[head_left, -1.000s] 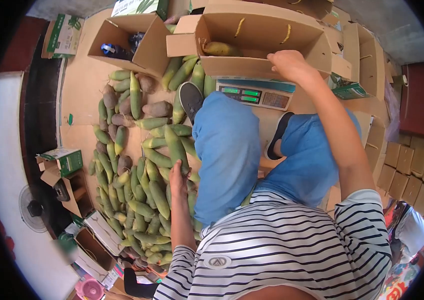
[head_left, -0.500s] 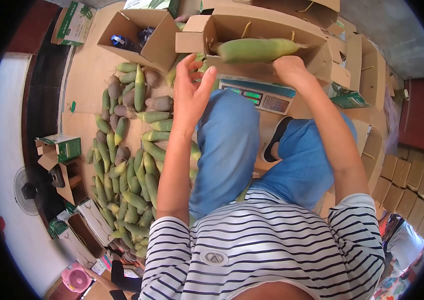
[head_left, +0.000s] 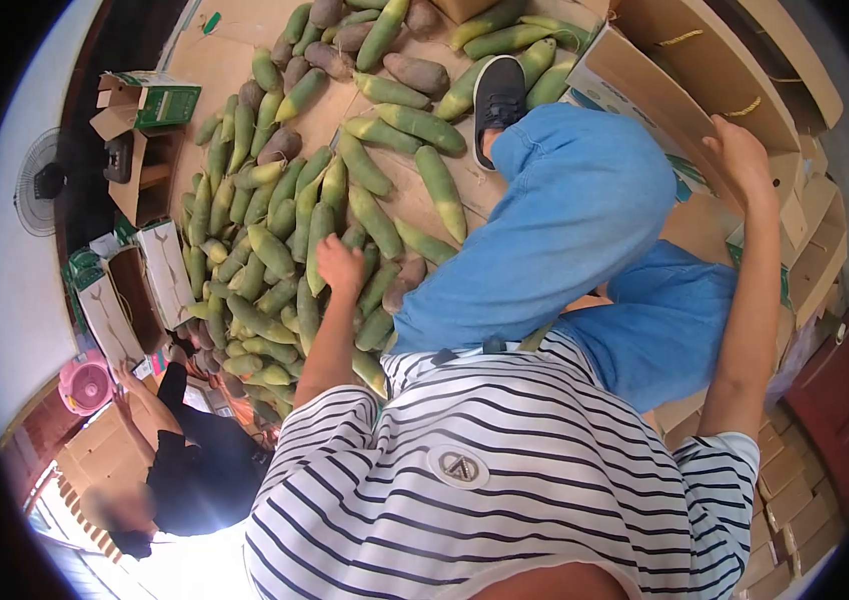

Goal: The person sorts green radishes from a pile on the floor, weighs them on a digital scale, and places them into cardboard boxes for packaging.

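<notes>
My left hand (head_left: 340, 263) reaches into a large heap of green radishes (head_left: 269, 250) on the floor. Its fingers are curled round one green radish (head_left: 319, 236) there. Over the near side of a long cardboard box (head_left: 649, 68) with yellow rope handles is my right hand (head_left: 742, 160). The fingers are loosely bent with the thumb apart, and no radish shows in them. Most of the box's inside is cut from sight by its walls. Several dark purplish radishes (head_left: 416, 72) lie among the green ones.
My shoe (head_left: 500, 100) stands beside the radishes. At the left are small boxes (head_left: 166, 262), a grey fan (head_left: 41, 180) and a pink fan (head_left: 86, 384). Another person (head_left: 206, 450) sits at the lower left. Stacked cartons (head_left: 794, 490) line the right.
My view has swung left toward the heap. My left hand has come down from beside the box onto the radishes. The green radish is gone from my right hand, which stays by the box.
</notes>
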`<state>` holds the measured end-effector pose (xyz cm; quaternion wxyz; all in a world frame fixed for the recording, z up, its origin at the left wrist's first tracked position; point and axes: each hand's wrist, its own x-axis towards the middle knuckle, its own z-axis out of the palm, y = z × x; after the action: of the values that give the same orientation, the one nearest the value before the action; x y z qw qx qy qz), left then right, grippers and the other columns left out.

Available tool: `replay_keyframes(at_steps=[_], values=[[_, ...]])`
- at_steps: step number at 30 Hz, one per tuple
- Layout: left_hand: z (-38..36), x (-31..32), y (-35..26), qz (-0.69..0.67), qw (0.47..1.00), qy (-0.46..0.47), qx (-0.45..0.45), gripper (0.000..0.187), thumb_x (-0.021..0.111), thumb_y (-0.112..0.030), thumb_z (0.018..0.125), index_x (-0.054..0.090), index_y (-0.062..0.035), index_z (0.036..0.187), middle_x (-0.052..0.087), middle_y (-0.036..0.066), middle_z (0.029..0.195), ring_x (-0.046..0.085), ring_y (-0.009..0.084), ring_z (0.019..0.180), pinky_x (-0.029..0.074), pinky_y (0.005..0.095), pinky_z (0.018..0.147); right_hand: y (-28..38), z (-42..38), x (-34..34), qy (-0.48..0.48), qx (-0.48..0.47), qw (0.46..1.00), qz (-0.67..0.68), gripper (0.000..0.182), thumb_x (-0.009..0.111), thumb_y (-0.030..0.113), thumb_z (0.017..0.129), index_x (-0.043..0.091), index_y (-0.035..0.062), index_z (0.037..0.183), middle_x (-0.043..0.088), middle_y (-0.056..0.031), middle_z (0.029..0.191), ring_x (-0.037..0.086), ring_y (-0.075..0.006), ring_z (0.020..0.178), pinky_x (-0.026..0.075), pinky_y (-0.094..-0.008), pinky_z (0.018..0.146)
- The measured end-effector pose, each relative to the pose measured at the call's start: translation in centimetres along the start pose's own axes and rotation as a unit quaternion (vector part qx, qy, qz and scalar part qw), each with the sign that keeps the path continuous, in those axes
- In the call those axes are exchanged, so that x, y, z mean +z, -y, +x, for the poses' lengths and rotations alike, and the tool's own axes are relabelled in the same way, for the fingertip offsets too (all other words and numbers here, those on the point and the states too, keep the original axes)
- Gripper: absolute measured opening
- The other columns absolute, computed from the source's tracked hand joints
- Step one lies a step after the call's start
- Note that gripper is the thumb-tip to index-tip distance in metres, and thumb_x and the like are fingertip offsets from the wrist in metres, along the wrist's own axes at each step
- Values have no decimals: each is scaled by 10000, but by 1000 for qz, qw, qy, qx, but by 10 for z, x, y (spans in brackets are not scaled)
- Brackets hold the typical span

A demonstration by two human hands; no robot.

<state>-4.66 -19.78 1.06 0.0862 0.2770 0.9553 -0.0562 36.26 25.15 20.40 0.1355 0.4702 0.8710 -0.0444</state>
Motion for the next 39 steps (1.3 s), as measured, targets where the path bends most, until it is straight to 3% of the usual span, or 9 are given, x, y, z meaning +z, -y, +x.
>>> replay_keyframes(at_steps=[5,8,14,17,22,23,29,31,39], values=[[20,6,70,-30,966,117,-227,601,691,-346,686,448,-40,1142,505,169,1162,465,334,1122,448,448,869,2,0,0,-5,4,1000,-9,216,574,173,831,508,25,973,607,-196,897,572,-356,907,446,-456,750],[32,0,79,13,953,223,-206,645,712,-385,668,446,-45,1147,525,168,1133,478,334,1117,457,452,858,1,2,1,0,4,1000,-16,218,575,171,830,505,20,971,606,-196,898,571,-358,907,445,-456,755],[17,-13,45,47,976,138,-162,676,730,-405,650,466,-65,1171,538,192,1151,528,337,1057,457,448,858,3,1,-1,-1,1,1000,-8,223,584,167,818,515,27,977,607,-194,930,566,-350,938,444,-451,780],[18,10,60,-183,968,140,-97,644,724,-393,687,484,-42,1170,578,175,1096,585,308,937,488,409,791,5,-1,2,-33,-12,999,-1,214,569,149,815,537,30,990,608,-198,944,571,-351,940,454,-448,781],[13,-3,-48,-639,624,318,-319,468,682,-326,795,537,-17,1116,594,98,1021,598,213,857,502,339,649,-4,3,8,-21,9,1000,-6,157,585,153,799,562,9,860,619,-201,901,586,-365,899,476,-458,734],[16,-3,-66,-684,586,353,-252,446,673,-304,807,535,-14,1116,589,88,1025,592,192,853,491,330,668,-5,1,7,-23,9,1000,6,150,588,148,795,567,12,856,622,-196,891,590,-360,893,479,-455,729],[16,-178,-231,-594,746,238,186,478,688,-225,787,511,23,1154,595,84,1035,567,150,896,451,275,779,-5,2,12,-17,13,999,26,117,589,102,768,588,22,853,634,-173,850,611,-343,847,494,-437,699],[11,-248,-305,-496,768,89,396,527,717,-204,744,499,20,1168,598,134,1028,571,148,899,453,264,779,-6,1,14,-26,5,999,27,114,579,84,761,590,18,854,635,-174,842,615,-344,835,498,-432,689],[21,-242,-344,-450,776,-67,437,564,719,-246,735,471,8,1172,538,165,968,551,301,787,464,390,710,-5,-2,11,-25,9,999,24,120,570,101,772,594,26,863,638,-181,850,615,-348,840,496,-439,674]])
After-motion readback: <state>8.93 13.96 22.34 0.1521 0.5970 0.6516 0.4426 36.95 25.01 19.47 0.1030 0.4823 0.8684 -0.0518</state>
